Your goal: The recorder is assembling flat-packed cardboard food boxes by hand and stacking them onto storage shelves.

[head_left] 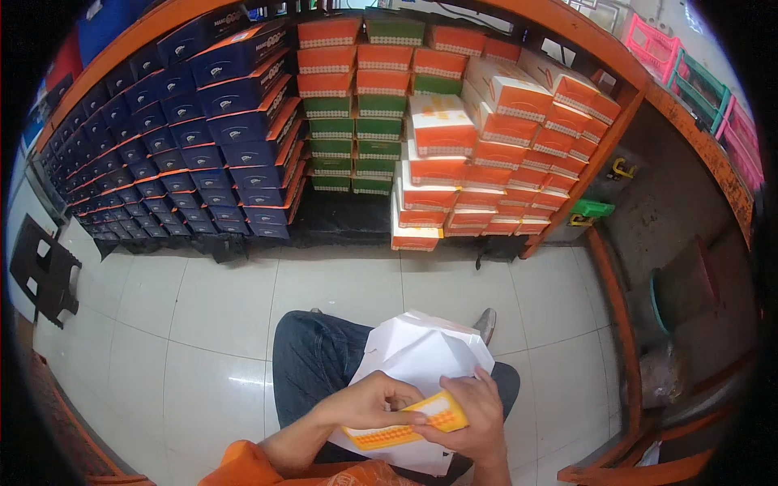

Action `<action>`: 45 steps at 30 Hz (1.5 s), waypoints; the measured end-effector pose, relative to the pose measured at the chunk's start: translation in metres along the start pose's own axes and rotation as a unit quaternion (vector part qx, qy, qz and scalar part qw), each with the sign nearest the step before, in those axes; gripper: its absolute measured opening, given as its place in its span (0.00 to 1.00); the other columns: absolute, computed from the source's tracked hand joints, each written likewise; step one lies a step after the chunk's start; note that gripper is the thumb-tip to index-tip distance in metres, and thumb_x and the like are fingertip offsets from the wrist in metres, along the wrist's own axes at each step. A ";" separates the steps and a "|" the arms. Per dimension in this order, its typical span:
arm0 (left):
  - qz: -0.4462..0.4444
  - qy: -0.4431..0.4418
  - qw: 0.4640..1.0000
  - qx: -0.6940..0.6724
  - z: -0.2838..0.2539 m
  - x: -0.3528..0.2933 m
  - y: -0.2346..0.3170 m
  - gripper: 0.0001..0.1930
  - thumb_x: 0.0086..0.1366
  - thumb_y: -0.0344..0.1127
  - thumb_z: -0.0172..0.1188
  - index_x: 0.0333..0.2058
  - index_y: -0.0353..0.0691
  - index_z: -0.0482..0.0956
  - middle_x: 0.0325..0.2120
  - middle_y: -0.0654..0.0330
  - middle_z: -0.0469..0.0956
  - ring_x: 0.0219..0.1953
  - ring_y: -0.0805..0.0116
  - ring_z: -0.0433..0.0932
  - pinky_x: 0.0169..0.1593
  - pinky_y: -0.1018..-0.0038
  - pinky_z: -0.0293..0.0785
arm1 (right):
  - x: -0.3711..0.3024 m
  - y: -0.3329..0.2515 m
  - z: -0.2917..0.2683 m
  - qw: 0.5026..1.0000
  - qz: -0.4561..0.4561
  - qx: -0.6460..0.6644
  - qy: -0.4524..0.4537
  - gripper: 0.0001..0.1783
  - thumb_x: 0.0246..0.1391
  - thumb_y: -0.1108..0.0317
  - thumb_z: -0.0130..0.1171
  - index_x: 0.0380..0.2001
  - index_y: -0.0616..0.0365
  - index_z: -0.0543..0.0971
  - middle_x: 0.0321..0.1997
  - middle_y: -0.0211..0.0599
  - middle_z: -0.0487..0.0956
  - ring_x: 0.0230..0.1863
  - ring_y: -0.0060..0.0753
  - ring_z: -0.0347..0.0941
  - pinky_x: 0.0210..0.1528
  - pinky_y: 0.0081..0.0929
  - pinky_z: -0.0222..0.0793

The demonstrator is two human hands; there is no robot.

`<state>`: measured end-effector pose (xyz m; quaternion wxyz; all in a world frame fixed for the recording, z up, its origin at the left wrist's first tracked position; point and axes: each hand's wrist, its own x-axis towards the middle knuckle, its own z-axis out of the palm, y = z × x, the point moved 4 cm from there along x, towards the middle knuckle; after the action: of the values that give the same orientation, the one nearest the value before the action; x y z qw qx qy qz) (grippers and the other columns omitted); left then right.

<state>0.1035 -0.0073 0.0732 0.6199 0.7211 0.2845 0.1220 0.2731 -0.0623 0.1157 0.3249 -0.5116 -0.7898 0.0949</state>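
Note:
A partly folded cardboard box point(425, 348), white on its inner side, lies across my lap. Its near flap point(379, 438) is yellow with an orange and white pattern and stands bent up toward me. My left hand point(374, 402) pinches the upper edge of this flap, thumb and fingers closed on it. At the flap's right end, my right hand point(474, 411) is closed on the cardboard, thumb in front and fingers behind. Part of the box is hidden under both hands.
Dark blue boxes point(235, 154) with orange edges are stacked at the left of the rack. Green boxes point(378, 128) and orange-and-white boxes point(442, 138) fill its middle and right. A brown stool point(47, 267) stands far left on the tiled floor point(219, 308). Orange metal framing point(620, 324) runs along the right.

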 end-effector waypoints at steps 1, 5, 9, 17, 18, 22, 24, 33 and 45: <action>0.095 -0.014 0.995 -0.040 -0.001 -0.003 0.007 0.21 0.62 0.42 0.65 0.48 0.34 0.78 0.28 0.56 0.82 0.28 0.72 0.77 0.36 0.76 0.73 | -0.006 0.008 -0.001 1.000 0.001 0.001 -0.001 0.40 0.31 0.50 0.77 0.45 0.64 0.77 0.39 0.46 0.80 0.45 0.51 0.76 0.61 0.50 0.62; 0.156 -0.087 0.984 0.020 -0.007 -0.016 -0.008 0.23 0.63 0.41 0.64 0.54 0.36 0.75 0.36 0.53 0.83 0.36 0.69 0.82 0.42 0.76 0.76 | -0.030 0.058 -0.001 0.912 0.229 0.284 0.187 0.34 0.36 0.59 0.72 0.46 0.66 0.74 0.42 0.48 0.78 0.43 0.42 0.75 0.51 0.38 0.70; 0.010 -0.114 0.983 0.144 -0.012 -0.008 0.010 0.17 0.65 0.43 0.60 0.43 0.34 0.79 0.26 0.56 0.83 0.26 0.68 0.81 0.32 0.71 0.74 | 0.007 0.027 -0.014 0.974 0.092 -0.205 0.030 0.44 0.34 0.54 0.77 0.54 0.66 0.72 0.51 0.50 0.76 0.54 0.54 0.72 0.66 0.51 0.54; 0.200 0.002 0.956 -0.214 -0.002 -0.003 -0.014 0.19 0.63 0.40 0.65 0.46 0.32 0.77 0.30 0.56 0.81 0.35 0.74 0.77 0.41 0.72 0.73 | 0.003 0.015 0.014 0.971 0.140 0.174 0.086 0.25 0.34 0.67 0.76 0.40 0.60 0.81 0.34 0.42 0.76 0.40 0.46 0.73 0.55 0.42 0.65; 0.076 -0.007 0.990 -0.122 0.008 -0.007 -0.028 0.19 0.62 0.36 0.66 0.49 0.31 0.78 0.32 0.59 0.82 0.37 0.74 0.76 0.46 0.73 0.74 | -0.004 0.024 0.015 0.971 0.139 0.171 0.095 0.19 0.35 0.70 0.75 0.34 0.60 0.81 0.32 0.41 0.75 0.37 0.42 0.71 0.54 0.40 0.65; -0.102 -0.054 0.985 -0.128 0.008 0.005 -0.063 0.12 0.66 0.34 0.61 0.44 0.34 0.81 0.33 0.63 0.82 0.37 0.77 0.78 0.43 0.77 0.75 | -0.021 0.039 0.006 0.944 0.106 0.292 0.108 0.12 0.35 0.68 0.76 0.23 0.55 0.81 0.31 0.35 0.71 0.45 0.41 0.68 0.62 0.45 0.57; -0.072 -0.053 0.980 -0.176 0.005 0.014 -0.068 0.11 0.66 0.35 0.61 0.42 0.35 0.83 0.28 0.68 0.81 0.27 0.84 0.74 0.32 0.84 0.71 | -0.014 0.029 0.002 0.963 0.016 0.268 0.019 0.11 0.35 0.65 0.75 0.23 0.51 0.82 0.40 0.38 0.74 0.57 0.47 0.66 0.66 0.50 0.51; 0.030 -0.076 0.988 -0.132 0.004 0.013 -0.053 0.07 0.63 0.31 0.62 0.34 0.31 0.82 0.25 0.60 0.81 0.24 0.70 0.76 0.28 0.75 0.72 | -0.005 0.009 0.025 0.976 0.047 0.121 -0.174 0.08 0.45 0.70 0.66 0.33 0.52 0.81 0.34 0.34 0.76 0.42 0.40 0.72 0.56 0.43 0.63; -0.006 0.140 0.950 -0.278 -0.006 0.004 -0.016 0.13 0.65 0.24 0.52 0.49 0.30 0.73 0.40 0.57 0.81 0.39 0.68 0.83 0.38 0.72 0.82 | -0.032 -0.002 0.027 0.994 -0.102 -0.031 0.013 0.20 0.41 0.53 0.74 0.39 0.41 0.81 0.53 0.36 0.76 0.58 0.48 0.68 0.59 0.51 0.60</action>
<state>0.0992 0.0007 0.0584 0.7505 0.4943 0.3273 0.2922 0.2639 -0.0864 0.0822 0.3276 -0.4396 -0.8358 0.0304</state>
